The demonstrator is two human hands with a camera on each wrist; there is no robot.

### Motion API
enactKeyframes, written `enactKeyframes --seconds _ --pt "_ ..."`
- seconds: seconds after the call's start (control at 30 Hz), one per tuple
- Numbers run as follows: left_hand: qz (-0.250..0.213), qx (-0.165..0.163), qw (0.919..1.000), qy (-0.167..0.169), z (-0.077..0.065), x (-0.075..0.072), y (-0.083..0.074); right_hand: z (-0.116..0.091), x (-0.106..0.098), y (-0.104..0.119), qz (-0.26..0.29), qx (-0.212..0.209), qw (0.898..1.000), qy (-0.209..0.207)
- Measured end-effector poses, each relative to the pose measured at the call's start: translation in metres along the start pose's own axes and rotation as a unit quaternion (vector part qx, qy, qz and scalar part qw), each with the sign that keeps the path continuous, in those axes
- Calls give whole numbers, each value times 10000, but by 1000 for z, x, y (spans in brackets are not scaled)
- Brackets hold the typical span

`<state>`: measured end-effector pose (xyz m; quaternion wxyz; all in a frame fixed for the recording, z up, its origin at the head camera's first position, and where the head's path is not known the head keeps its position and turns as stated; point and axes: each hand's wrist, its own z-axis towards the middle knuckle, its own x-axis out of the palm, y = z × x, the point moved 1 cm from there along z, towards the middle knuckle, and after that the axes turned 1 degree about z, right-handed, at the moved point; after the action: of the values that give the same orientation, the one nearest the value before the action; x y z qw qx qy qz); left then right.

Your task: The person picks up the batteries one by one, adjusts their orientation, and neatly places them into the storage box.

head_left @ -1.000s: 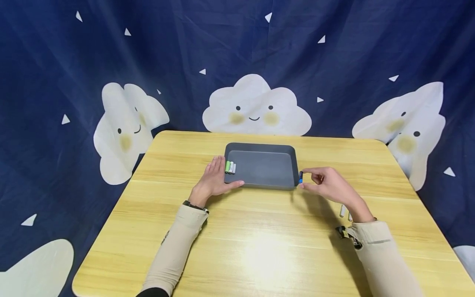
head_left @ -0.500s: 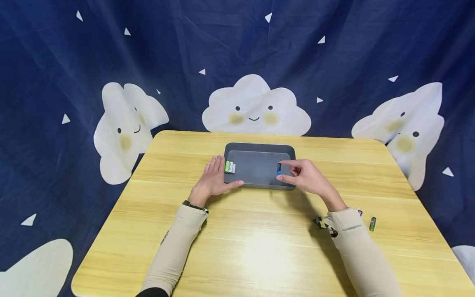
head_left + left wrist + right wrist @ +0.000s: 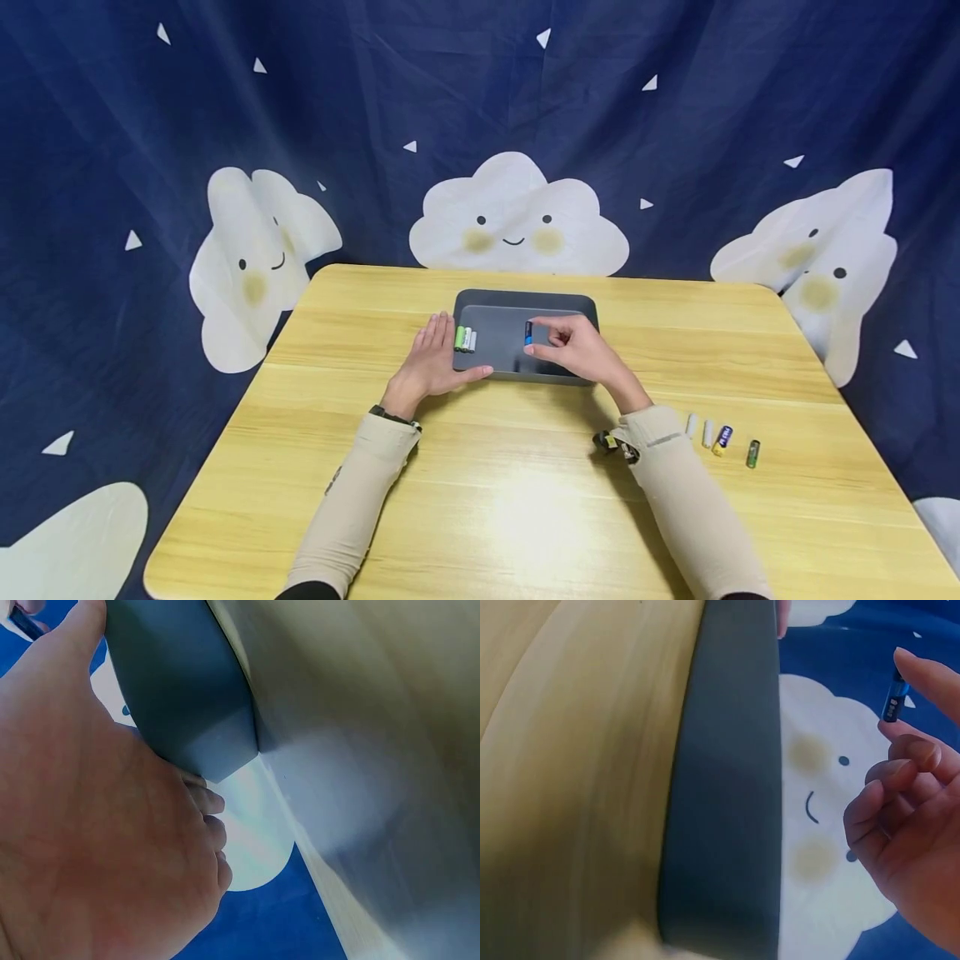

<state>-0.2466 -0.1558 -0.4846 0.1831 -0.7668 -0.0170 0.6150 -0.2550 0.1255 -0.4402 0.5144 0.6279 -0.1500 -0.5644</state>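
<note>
Head view: the right hand point(image 3: 581, 348) pinches a black-and-blue cylindrical battery point(image 3: 528, 332) over the shallow dark-grey rectangular tray point(image 3: 497, 337); the left hand point(image 3: 429, 365), fingers straight, touches its eight o'clock corner. Left wrist view: tray at eleven o'clock. Right wrist view: battery at two o'clock.

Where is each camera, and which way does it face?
Head: worn on the head, facing forward and down over the table, tray and curtain; both forearms, left hand and right hand show.
Left wrist: worn there, facing the tray's outer side; the left hand and some of the right hand show.
Right wrist: worn there, facing the tray's outer side and curtain; the right hand shows at right.
Head and right wrist both show the right hand pinching a blue battery.
</note>
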Motion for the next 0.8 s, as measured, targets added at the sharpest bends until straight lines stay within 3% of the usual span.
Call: enactKeyframes --seconds 0.2,0.47,0.8 --pt "73 -54 9999 98 2 2 1 13 13 -7 64 43 10000 2" --pt "-8 -25 10000 -11 1 0 0 28 30 -14 266 125 9996 47" --pt "8 -58 10000 57 0 -2 -1 45 50 -23 458 603 9968 243"
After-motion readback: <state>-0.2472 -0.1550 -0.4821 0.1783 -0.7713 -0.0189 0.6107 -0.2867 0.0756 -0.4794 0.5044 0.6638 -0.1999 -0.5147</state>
